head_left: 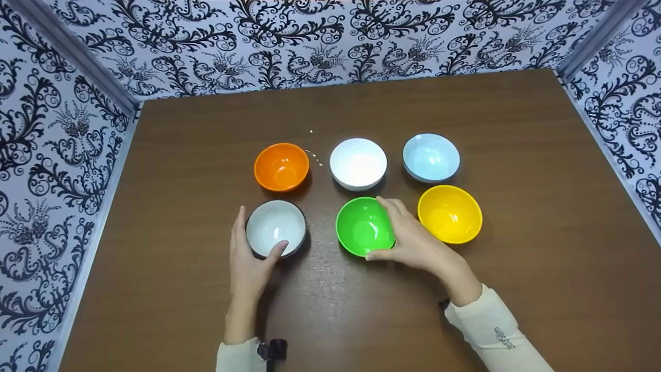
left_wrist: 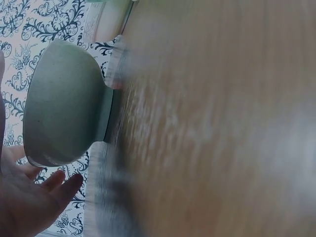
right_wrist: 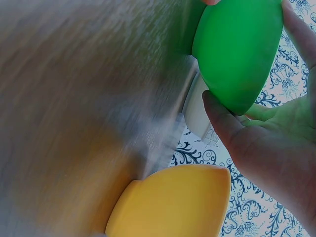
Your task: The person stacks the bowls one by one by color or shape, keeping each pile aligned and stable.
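Observation:
My left hand is around the near side of a greyish-white bowl with a dark outside. Its thumb overlaps the bowl's rim, and its fingers extend along the left side. The left wrist view shows those fingers spread beside the bowl, whose foot is at the table. My right hand grips a green bowl by its right side, thumb at the near edge and fingers at the far edge. In the right wrist view, fingers and thumb curve about the green bowl. Both bowls look hollow side up.
Behind are an orange bowl, a white bowl and a light blue bowl. A yellow bowl stands close to my right hand. Small white bits lie by the orange bowl. Patterned panels border the brown table.

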`<control>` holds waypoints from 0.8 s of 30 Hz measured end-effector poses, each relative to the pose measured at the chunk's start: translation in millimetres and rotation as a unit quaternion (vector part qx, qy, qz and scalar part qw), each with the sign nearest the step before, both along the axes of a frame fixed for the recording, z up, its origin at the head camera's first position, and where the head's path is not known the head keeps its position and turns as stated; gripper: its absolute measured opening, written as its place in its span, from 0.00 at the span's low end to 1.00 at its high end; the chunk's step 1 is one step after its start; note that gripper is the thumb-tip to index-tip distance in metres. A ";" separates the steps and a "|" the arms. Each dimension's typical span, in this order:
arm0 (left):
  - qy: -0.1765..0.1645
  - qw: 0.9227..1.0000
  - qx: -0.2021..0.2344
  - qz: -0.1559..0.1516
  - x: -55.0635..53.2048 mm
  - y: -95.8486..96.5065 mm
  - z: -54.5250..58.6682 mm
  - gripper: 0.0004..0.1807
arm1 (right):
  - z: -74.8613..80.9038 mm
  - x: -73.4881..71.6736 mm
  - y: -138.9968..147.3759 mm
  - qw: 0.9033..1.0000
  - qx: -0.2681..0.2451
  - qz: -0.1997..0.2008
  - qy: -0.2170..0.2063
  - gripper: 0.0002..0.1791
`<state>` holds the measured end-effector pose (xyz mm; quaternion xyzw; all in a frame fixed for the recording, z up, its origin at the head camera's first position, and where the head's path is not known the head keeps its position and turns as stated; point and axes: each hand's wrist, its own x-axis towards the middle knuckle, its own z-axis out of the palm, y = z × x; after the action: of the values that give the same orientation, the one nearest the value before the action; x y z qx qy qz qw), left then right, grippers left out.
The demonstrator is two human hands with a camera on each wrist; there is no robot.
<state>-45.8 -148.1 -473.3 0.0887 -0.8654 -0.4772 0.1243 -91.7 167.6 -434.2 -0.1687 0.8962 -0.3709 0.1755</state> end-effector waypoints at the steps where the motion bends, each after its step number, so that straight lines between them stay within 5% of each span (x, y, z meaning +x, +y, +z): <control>1: -0.003 1.000 0.005 0.000 -0.1 -0.1 -0.3 0.57 | 0.0 -0.1 0.1 1.000 0.000 0.000 0.000 0.65; 24: -0.050 0.989 0.137 -0.006 0.1 -5.3 3.3 0.45 | 1.6 0.3 -0.2 1.000 0.008 0.001 -0.006 0.65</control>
<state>-45.7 -153.4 -470.0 0.1234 -0.7976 -0.5868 0.0647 -91.4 167.3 -432.6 -0.1660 0.8980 -0.3644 0.1824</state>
